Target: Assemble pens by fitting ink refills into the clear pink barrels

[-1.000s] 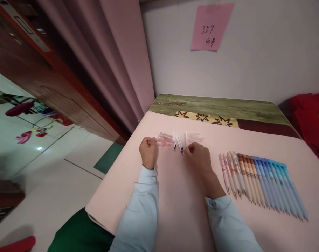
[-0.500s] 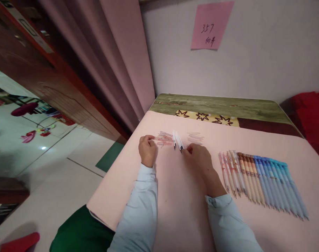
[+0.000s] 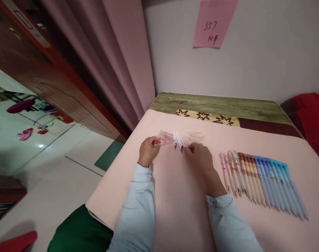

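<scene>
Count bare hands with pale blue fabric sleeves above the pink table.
2: left hand at the thin translucent pink sticks; right hand near the slim white black-tipped refills.

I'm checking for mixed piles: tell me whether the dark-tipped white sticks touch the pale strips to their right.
Apart. The head view shows it: a band of pink tabletop separates the white sticks from the pale strips.

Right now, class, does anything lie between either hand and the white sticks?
For the left hand, yes: a loose pile of thin pinkish pieces lies between it and the white sticks. For the right hand, nothing visible does; it is close beside them, though I cannot tell whether it touches them.
</scene>
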{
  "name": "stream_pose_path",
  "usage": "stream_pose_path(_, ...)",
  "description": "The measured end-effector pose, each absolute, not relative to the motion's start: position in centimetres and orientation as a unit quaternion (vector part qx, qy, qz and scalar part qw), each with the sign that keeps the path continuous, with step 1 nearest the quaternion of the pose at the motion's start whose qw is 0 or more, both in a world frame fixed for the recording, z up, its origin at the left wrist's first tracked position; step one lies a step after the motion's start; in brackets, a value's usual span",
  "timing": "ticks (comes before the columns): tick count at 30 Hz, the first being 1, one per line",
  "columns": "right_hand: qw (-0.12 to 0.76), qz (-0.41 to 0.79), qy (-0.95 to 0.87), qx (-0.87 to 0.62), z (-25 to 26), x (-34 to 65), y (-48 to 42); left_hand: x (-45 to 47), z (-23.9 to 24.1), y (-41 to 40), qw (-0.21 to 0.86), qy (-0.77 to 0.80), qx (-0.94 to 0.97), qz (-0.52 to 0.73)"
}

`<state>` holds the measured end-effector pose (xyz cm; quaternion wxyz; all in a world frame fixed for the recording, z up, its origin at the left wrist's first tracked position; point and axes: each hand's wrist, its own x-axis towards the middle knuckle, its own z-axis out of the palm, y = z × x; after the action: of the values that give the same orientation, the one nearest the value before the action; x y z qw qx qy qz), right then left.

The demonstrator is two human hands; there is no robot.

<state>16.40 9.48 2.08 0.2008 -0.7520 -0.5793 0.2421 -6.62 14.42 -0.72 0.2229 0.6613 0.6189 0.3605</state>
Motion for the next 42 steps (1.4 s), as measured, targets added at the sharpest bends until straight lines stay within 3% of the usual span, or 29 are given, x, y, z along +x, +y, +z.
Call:
stream_pose_path(11, 0.232, 0.232, -0.58, -0.746, 1.7, 16.6, 9.5, -7.1, 0.1, 14.3, 0.25, 0.547, 0.726, 0.334)
stream_pose_path(16, 0.36, 0.208, -0.569, -0.709, 1.1, 16.7, 9.8, -6.8, 0.7, 14.0, 0.347, 0.528, 0.681, 0.37)
stream_pose_path(20, 0.468, 0.201, -0.631, -0.586, 1.0, 16.2, 10.0, -6.0, 1.5, 13.6, 0.431, 0.49, 0.66, 0.372)
stream_pose_path(29, 0.373, 0.133, -0.729, -0.559, 0.2, 15.4, 9.7, -4.9, 1.8, 13.4, 0.487, 0.444, 0.636, 0.402)
stream_pose_path(34, 0.448, 0.224, -0.597, -0.627, 1.2, 15.7, 9.7, -5.7, 1.3, 13.8, 0.376, 0.548, 0.563, 0.491)
stream_pose_path(38, 0.584, 0.374, -0.431, -0.578, 1.7, 15.7, 9.8, -6.2, 0.9, 13.8, 0.266, 0.612, 0.624, 0.406)
stream_pose_path(42, 0.614, 0.514, -0.308, -0.513, 2.0, 15.6, 10.1, -6.1, 0.7, 13.8, 0.209, 0.632, 0.679, 0.31)
